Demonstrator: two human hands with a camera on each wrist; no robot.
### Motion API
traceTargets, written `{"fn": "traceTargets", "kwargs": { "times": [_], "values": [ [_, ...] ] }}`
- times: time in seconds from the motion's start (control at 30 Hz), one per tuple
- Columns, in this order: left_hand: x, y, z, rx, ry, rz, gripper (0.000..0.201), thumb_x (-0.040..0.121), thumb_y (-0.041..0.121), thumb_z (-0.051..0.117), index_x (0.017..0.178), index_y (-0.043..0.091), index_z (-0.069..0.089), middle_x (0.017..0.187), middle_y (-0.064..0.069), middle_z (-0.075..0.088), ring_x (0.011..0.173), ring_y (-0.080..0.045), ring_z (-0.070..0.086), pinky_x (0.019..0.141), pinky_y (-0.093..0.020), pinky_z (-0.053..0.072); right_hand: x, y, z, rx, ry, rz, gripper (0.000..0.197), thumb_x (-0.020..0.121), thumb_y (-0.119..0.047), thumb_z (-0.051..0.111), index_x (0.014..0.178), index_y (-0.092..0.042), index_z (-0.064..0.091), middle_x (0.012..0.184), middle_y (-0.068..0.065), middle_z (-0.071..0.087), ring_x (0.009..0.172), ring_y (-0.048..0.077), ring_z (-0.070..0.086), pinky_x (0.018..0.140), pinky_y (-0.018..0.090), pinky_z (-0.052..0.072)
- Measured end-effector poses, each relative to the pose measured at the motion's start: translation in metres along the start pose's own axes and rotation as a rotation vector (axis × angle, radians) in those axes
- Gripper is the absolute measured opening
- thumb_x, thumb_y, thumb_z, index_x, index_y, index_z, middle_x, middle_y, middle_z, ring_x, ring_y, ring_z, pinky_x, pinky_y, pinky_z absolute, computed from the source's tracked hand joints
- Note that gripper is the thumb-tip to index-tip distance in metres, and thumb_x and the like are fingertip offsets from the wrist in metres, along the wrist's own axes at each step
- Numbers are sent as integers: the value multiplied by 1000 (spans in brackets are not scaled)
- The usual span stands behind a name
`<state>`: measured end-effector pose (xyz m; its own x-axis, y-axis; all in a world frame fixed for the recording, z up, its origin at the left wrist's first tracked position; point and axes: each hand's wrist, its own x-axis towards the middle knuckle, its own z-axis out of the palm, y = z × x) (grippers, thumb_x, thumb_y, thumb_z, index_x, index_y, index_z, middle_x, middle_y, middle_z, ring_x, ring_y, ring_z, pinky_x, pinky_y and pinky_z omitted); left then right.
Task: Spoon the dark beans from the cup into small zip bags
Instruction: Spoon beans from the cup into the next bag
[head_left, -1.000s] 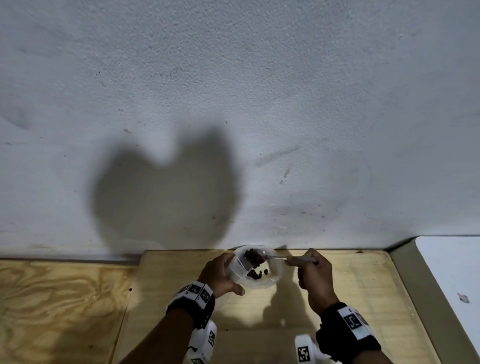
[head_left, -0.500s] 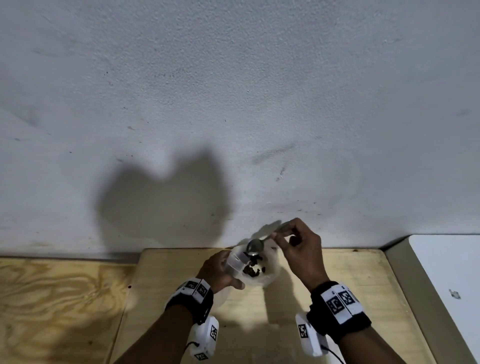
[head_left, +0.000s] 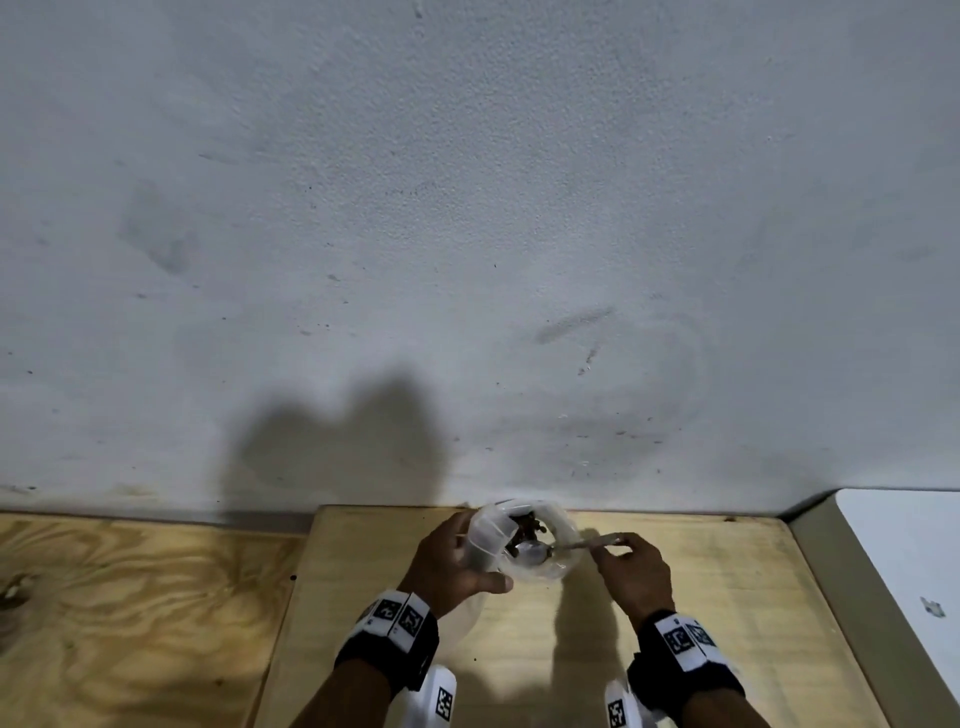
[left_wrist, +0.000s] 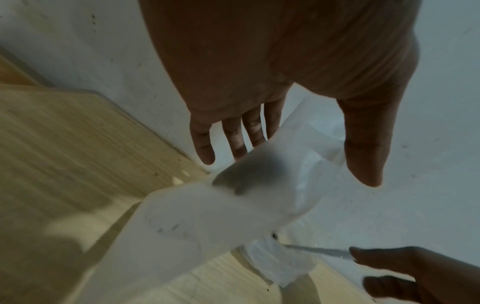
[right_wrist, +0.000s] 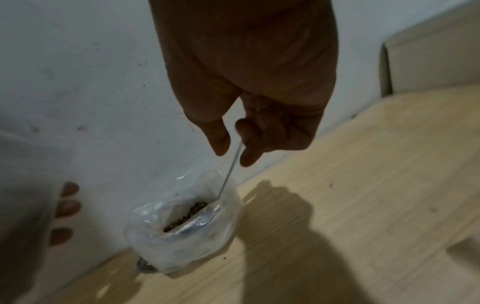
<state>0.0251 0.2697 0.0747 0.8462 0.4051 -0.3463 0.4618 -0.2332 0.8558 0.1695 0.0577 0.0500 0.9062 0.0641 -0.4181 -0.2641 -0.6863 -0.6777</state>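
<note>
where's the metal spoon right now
In the head view the thin metal spoon sits low and centre: its bowl is inside the clear plastic cup gripped by the left hand, its handle pinched by the right hand.

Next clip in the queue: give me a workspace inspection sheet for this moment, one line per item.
Surface: pale plywood board against a wall, darker plywood to its left.
Job's things: clear plastic cup holding dark beans; metal spoon with its bowl inside the cup; translucent zip bag held beside the cup.
Clutter: a few dark specks on the board.
Grippers: left hand holds cup and bag; right hand pinches the spoon handle.
Cables: nothing seen.
Surroundings: scuffed white wall with shadows; a white-topped surface to the right.
</note>
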Motion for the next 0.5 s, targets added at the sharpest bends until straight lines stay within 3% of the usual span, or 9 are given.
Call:
{"fn": "traceTargets", "kwargs": {
  "times": [0.07, 0.1, 0.17, 0.23, 0.33, 0.4, 0.5],
  "values": [
    [-5, 8, -4, -11, -7, 27, 83, 56, 27, 94, 124, 38, 46, 110, 24, 56, 102, -4, 55, 73, -10, 41, -11, -2, -9, -88, 40, -8, 33, 87, -48, 68, 106, -30, 48, 83, 2, 71, 72, 23, 63, 63, 32, 45],
    [-6, 12, -6, -22, -12, 36, 86, 56, 27, 94, 127, 37, 46, 113, 23, 56, 104, -4, 54, 75, -11, 40, -18, -5, -13, -61, 76, -47, 32, 88, -44, 68, 107, -31, 47, 77, 0, 70, 73, 22, 63, 63, 32, 43],
    [-9, 18, -11, -33, -31, 58, 85, 55, 27, 94, 126, 37, 49, 114, 21, 58, 103, -2, 55, 75, -10, 41, -36, -20, -17, 56, 69, -202, 16, 89, -28, 70, 101, -26, 60, 68, -3, 66, 73, 21, 63, 65, 31, 43],
    [-11, 22, -15, -30, -86, 96, 83, 52, 29, 95, 124, 36, 54, 114, 20, 63, 103, -2, 58, 77, -11, 44, -61, -46, -19, 173, -159, -378, 13, 93, -16, 66, 99, -27, 70, 60, -8, 59, 61, 12, 56, 60, 26, 40],
    [-17, 27, -19, -13, -159, 154, 87, 48, 33, 94, 126, 32, 57, 117, 16, 66, 111, -7, 60, 85, -21, 48, -94, -86, -22, 176, -534, -424, 23, 102, -16, 52, 97, -7, 72, 51, -13, 54, 48, 3, 44, 50, 16, 35],
    [-21, 30, -20, -6, -162, 175, 89, 49, 28, 95, 129, 28, 56, 120, 13, 65, 113, -9, 59, 88, -24, 49, -105, -103, -24, 7, -602, -450, 35, 99, -24, 52, 82, 1, 68, 54, -7, 57, 49, 6, 46, 55, 21, 36],
    [-31, 34, -25, 19, -129, 191, 100, 47, 33, 96, 136, 26, 50, 128, 11, 59, 118, -10, 55, 95, -28, 49, -116, -115, -27, -132, -604, -499, 29, 90, -27, 59, 72, -7, 71, 63, -3, 67, 56, 5, 55, 59, 22, 41]
  ]
}}
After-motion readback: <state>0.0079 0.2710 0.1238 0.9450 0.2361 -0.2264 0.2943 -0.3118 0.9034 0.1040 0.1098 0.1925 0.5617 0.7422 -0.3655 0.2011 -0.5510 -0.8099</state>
